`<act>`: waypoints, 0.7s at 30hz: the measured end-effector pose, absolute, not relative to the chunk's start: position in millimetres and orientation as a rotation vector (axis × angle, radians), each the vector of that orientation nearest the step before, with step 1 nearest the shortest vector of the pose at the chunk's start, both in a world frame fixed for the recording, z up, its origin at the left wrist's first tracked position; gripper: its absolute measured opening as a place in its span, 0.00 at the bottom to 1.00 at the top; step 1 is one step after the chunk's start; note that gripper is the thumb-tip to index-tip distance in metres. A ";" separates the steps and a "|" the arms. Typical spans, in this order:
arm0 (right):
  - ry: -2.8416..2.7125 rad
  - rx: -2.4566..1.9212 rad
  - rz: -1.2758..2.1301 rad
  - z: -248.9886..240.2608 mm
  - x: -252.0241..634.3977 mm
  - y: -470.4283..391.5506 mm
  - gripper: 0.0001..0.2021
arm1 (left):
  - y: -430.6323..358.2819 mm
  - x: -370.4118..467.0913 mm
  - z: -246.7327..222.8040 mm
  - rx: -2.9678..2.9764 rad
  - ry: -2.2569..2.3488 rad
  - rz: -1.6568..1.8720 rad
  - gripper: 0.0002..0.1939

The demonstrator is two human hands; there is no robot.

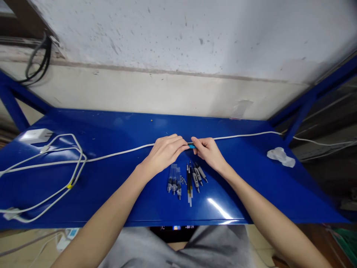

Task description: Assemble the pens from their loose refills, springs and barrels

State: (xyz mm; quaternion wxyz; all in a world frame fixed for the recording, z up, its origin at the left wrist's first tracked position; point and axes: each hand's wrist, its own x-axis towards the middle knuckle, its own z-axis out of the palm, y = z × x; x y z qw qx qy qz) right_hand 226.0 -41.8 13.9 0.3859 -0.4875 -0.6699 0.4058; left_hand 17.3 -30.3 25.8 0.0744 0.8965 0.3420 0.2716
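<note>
Left hand (169,149) and right hand (206,150) pinched a blue pen (192,146); clear barrels (174,178), refills (189,182), grey pieces (198,175) lay grouped nearer. Work appeared unfinished.

Blue item (192,146) partly hidden between left hand (169,149) and right hand (208,150). Tiny clear pieces (183,180) too small to identify. White cable (119,153) cut off at left edge.

Left grip (168,149) faces right grip (208,152) — both pinching
</note>
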 end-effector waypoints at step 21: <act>-2.003 -1.266 0.646 22.9 227.8 -48.2 0.12 | -25.9 14.7 21.7 2.769 0.988 0.975 0.13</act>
